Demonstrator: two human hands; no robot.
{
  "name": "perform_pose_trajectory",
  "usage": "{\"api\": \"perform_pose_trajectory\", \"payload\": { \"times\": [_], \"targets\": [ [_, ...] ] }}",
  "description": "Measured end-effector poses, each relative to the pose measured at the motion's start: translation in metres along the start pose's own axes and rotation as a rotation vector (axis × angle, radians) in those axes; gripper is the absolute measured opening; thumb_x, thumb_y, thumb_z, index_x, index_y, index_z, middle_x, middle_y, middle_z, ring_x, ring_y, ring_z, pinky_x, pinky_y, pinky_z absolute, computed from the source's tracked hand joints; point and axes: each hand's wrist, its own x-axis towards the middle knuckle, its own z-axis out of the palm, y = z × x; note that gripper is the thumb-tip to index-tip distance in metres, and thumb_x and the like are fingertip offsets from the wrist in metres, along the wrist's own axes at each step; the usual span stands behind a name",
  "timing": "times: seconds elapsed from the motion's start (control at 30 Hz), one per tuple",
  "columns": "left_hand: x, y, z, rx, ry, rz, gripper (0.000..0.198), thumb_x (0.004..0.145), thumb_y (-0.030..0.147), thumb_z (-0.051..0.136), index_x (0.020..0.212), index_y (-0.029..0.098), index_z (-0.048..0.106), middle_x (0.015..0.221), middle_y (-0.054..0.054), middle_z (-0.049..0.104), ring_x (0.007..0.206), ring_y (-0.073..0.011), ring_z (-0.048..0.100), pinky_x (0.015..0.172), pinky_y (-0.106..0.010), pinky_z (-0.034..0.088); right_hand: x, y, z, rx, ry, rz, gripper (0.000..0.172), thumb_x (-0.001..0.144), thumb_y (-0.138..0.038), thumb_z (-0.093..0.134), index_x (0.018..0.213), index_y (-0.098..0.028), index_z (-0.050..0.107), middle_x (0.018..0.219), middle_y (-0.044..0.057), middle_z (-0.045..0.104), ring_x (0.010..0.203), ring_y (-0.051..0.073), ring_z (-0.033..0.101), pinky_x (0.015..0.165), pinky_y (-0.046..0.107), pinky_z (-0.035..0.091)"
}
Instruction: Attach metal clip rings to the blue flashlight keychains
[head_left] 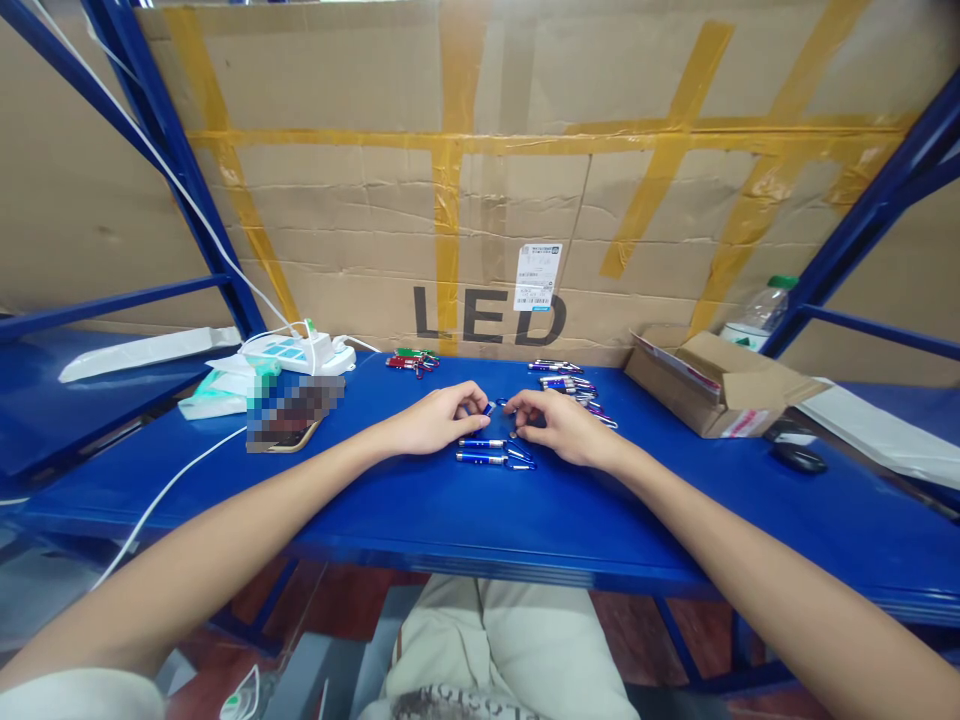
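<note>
My left hand (442, 418) and my right hand (559, 425) meet over the middle of the blue shelf (420, 500). Both pinch a small blue keychain flashlight (496, 407) between their fingertips, left on the body, right on the clip end. Just below them lie two more blue keychain flashlights (491, 451) side by side with their clips to the right. Behind, at the back of the shelf, sit a small pile of red and green flashlights (411, 362) on the left and a pile of blue and purple ones (568, 383) on the right.
A white power strip (300, 352) with cables and a phone (289, 420) lie at the left. An open cardboard box (712, 385), a plastic bottle (757, 312) and a black mouse (799, 458) are at the right. A taped cardboard sheet marked LED (487, 200) backs the shelf.
</note>
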Motion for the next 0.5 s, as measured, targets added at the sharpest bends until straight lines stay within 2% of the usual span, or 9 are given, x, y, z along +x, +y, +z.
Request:
{"api": "perform_pose_trajectory", "payload": {
  "times": [0.17,0.33,0.5],
  "targets": [
    [0.000,0.001,0.000,0.000,0.000,0.003,0.029,0.100,0.042,0.067,0.114,0.018,0.062,0.093,-0.003,0.069,0.083,-0.0181,0.063,0.078,-0.032,0.051,-0.001,-0.003,-0.003,0.091,-0.025,0.029,0.030,0.089,-0.011,0.063,0.117,-0.019,0.071,0.096,0.004,0.080,0.086,0.021,0.074,0.084,0.034,0.055],
    [-0.001,0.001,-0.001,0.003,0.001,0.018,0.028,0.100,0.042,0.066,0.114,0.018,0.062,0.095,-0.003,0.069,0.085,-0.0181,0.064,0.079,-0.032,0.051,-0.003,-0.011,-0.009,0.041,-0.053,-0.027,0.039,0.085,-0.013,0.070,0.124,-0.022,0.072,0.111,0.005,0.081,0.102,0.023,0.071,0.094,0.038,0.053],
    [-0.001,0.000,-0.002,-0.011,-0.003,0.031,0.029,0.099,0.043,0.068,0.113,0.018,0.062,0.097,-0.004,0.070,0.087,-0.0188,0.065,0.081,-0.033,0.052,-0.004,-0.020,-0.010,-0.038,-0.067,-0.032,0.031,0.089,-0.018,0.070,0.119,-0.023,0.074,0.108,0.005,0.083,0.101,0.024,0.070,0.098,0.041,0.049]
  ]
}}
